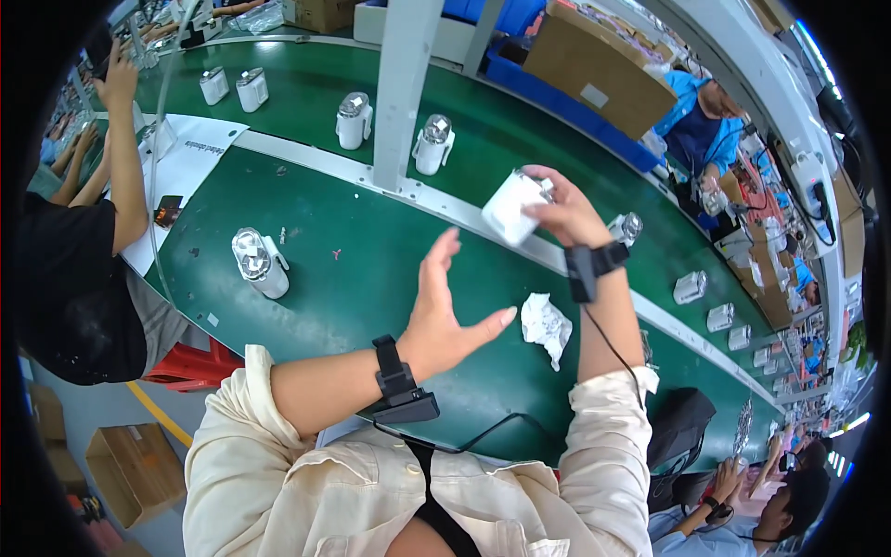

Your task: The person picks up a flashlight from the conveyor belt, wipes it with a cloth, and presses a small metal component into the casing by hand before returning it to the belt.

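Observation:
My right hand point(574, 215) grips a white device point(512, 210) with rounded corners. It is held tilted above the metal rail between the near table and the far green belt. My left hand point(440, 320) is over the near table, thumb and fingers spread, holding nothing. To its left stands another white device point(259, 265) with a clear, shiny top and a side handle. A crumpled white sheet point(546, 327) lies on the green tabletop point(353, 288), between my left hand and right forearm. Both wrists wear black straps with small modules.
Several similar devices stand on the green belt point(306, 79) beyond the metal rail point(316, 167). A grey post point(404, 93) rises from the rail. Co-workers sit to the left, lower right and across the belt. A cardboard box point(594, 70) rests in a blue bin. A black bag point(680, 427) lies at right.

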Demonstrator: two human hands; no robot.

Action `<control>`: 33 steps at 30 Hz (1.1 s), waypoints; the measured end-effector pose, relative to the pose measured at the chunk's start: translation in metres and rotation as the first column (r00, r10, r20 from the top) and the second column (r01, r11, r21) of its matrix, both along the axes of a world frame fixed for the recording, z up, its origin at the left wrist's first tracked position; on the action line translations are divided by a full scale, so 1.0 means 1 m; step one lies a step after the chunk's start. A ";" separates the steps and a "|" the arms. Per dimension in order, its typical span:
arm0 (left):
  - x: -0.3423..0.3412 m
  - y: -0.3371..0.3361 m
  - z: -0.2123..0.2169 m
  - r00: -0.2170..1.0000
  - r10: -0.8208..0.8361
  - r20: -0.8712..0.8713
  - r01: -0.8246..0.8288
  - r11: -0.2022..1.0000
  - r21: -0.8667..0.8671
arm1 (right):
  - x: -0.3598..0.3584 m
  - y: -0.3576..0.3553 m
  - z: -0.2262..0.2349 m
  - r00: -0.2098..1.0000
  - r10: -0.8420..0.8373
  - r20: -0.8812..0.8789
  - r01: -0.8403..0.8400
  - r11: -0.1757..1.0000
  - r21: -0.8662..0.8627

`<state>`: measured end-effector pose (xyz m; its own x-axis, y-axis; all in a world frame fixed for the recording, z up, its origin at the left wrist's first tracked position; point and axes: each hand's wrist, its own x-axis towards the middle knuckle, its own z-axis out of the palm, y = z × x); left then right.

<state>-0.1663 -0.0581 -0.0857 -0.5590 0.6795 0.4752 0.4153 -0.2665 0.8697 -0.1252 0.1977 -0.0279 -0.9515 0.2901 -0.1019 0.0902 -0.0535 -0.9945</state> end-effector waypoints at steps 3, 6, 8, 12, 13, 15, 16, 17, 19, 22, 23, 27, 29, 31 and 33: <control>0.001 0.008 -0.001 0.936 -0.200 0.290 0.200 0.979 0.030 | 0.040 -0.033 0.019 0.880 0.465 -0.097 -0.468 0.883 -0.016; 0.015 0.015 0.001 0.432 -0.586 0.685 0.542 0.776 0.322 | 0.081 -0.070 0.027 0.865 0.494 -0.088 -0.498 0.866 -0.030; 0.014 0.021 0.000 0.438 -0.592 0.677 0.619 0.744 0.250 | 0.101 -0.077 0.022 0.897 0.436 -0.076 -0.439 0.898 -0.037; 0.019 0.035 -0.023 0.780 -0.462 0.422 0.504 0.864 0.013 | 0.132 -0.076 0.001 0.970 0.105 -0.220 0.042 0.818 0.573; 0.022 0.039 -0.026 0.894 -0.374 0.248 0.397 0.917 -0.049 | 0.139 -0.074 -0.002 0.959 0.079 -0.271 0.128 0.733 0.668; 0.025 0.042 -0.030 0.916 -0.375 0.141 0.388 0.918 -0.084 | 0.150 -0.070 -0.008 0.927 0.054 -0.372 0.293 0.516 0.805; 0.027 0.044 -0.031 0.930 -0.366 0.024 0.366 0.924 -0.107 | 0.152 -0.068 -0.010 0.927 0.041 -0.372 0.297 0.523 0.799; 0.028 0.047 -0.034 0.930 -0.355 -0.095 0.343 0.931 -0.125 | 0.152 -0.065 -0.012 0.919 0.065 -0.389 0.305 0.511 0.804; 0.033 0.053 -0.038 0.933 -0.346 -0.103 0.331 0.934 -0.137 | 0.150 -0.060 -0.015 0.897 0.117 -0.427 0.321 0.490 0.810; 0.037 0.061 -0.044 0.939 -0.320 -0.123 0.302 0.942 -0.146 | 0.154 -0.056 -0.021 0.915 0.072 -0.397 0.296 0.548 0.782; 0.037 0.062 -0.044 0.941 -0.282 -0.186 0.258 0.955 -0.143 | 0.154 -0.056 -0.023 0.923 0.056 -0.380 0.282 0.573 0.769; 0.037 0.065 -0.051 0.934 -0.162 -0.317 0.132 0.985 -0.114 | 0.153 -0.077 -0.031 0.910 -0.353 -0.215 0.414 0.776 0.476; 0.039 0.070 -0.056 0.942 -0.076 -0.328 0.060 0.996 -0.059 | 0.150 -0.078 -0.039 0.895 -0.361 -0.260 0.445 0.729 0.519; 0.040 0.071 -0.056 0.936 -0.050 -0.350 0.030 0.998 -0.061 | 0.147 -0.079 -0.046 0.864 -0.359 -0.354 0.504 0.621 0.601; 0.040 0.072 -0.053 0.920 0.006 -0.392 -0.029 0.998 -0.054 | 0.144 -0.080 -0.050 0.854 -0.365 -0.372 0.521 0.595 0.612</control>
